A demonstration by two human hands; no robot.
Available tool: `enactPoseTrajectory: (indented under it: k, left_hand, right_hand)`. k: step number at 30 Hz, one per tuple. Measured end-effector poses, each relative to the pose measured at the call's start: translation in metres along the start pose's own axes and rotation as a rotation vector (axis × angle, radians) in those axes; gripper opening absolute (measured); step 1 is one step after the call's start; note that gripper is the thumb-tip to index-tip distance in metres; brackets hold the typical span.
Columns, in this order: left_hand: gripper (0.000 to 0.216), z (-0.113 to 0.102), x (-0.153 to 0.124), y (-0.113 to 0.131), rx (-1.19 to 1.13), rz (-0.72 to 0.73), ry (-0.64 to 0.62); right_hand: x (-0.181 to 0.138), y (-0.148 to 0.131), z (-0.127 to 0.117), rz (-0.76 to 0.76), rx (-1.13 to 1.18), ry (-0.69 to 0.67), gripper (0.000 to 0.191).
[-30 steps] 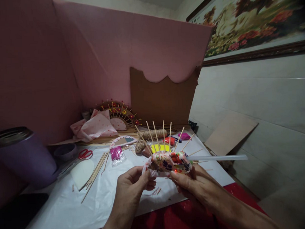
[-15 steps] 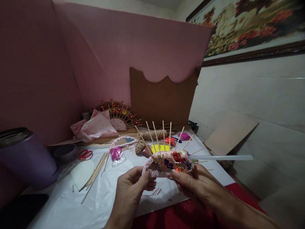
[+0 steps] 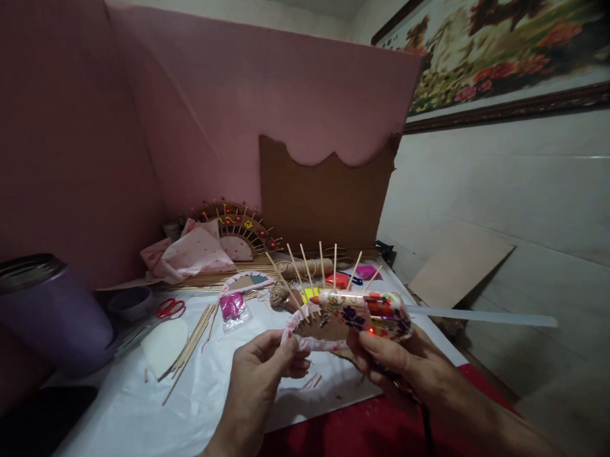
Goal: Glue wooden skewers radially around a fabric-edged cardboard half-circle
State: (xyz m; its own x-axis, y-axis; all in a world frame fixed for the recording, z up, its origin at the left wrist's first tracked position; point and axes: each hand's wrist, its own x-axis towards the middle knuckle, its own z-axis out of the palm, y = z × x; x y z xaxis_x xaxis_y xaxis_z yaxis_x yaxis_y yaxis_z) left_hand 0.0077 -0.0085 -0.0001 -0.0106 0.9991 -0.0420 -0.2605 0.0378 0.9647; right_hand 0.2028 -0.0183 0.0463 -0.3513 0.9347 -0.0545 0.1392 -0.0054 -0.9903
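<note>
My left hand (image 3: 264, 370) pinches the left end of a cardboard arch (image 3: 302, 346) edged in pale pink cloth. Several thin wooden sticks fan upward from it. My right hand (image 3: 397, 358) is wrapped round a flower-patterned hot glue gun (image 3: 355, 313), whose small red light glows beside my thumb. Its orange tip points left and lies over the arch, near the bases of the sticks. A long translucent glue stick (image 3: 488, 314) juts out of the gun's back to the right. The gun and my right hand hide the arch's right part.
On the white sheet (image 3: 191, 419) lie red-handled scissors (image 3: 170, 308), loose sticks (image 3: 192, 346), a white pad (image 3: 163, 343) and a magenta packet (image 3: 234, 309). Behind are twine (image 3: 306, 267), pink cloth (image 3: 195, 249) and a decorated fan shape (image 3: 249, 224). A purple tumbler (image 3: 48, 317) stands left.
The glue gun has moved right and slightly up in my right hand, uncovering more of the arch. My left hand keeps its hold; the arch and sticks shift slightly left.
</note>
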Motion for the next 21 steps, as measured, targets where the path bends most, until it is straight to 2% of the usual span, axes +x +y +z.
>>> enactPoseTrajectory:
  k: [4, 8, 10, 17, 21]
  left_hand:
    - [0.018, -0.009, 0.008, -0.001, -0.089, -0.004, 0.092]
    - [0.014, -0.019, 0.016, 0.005, -0.189, 0.019, 0.276]
    - [0.012, -0.021, 0.019, 0.010, -0.232, 0.036, 0.345]
    - [0.010, -0.019, 0.019, 0.017, -0.270, 0.086, 0.374]
    - [0.015, -0.015, 0.017, 0.014, -0.244, 0.060, 0.343]
  right_hand:
    - [-0.018, -0.007, -0.016, -0.109, -0.158, 0.062, 0.029]
    - [-0.031, 0.001, -0.038, -0.074, -0.420, 0.176, 0.023]
    - [-0.032, 0.011, -0.045, -0.076, -0.530, 0.185, 0.022]
    - [-0.014, 0.060, -0.042, -0.128, -1.071, 0.222, 0.030]
    - [-0.004, 0.074, -0.035, -0.106, -1.173, 0.236, 0.030]
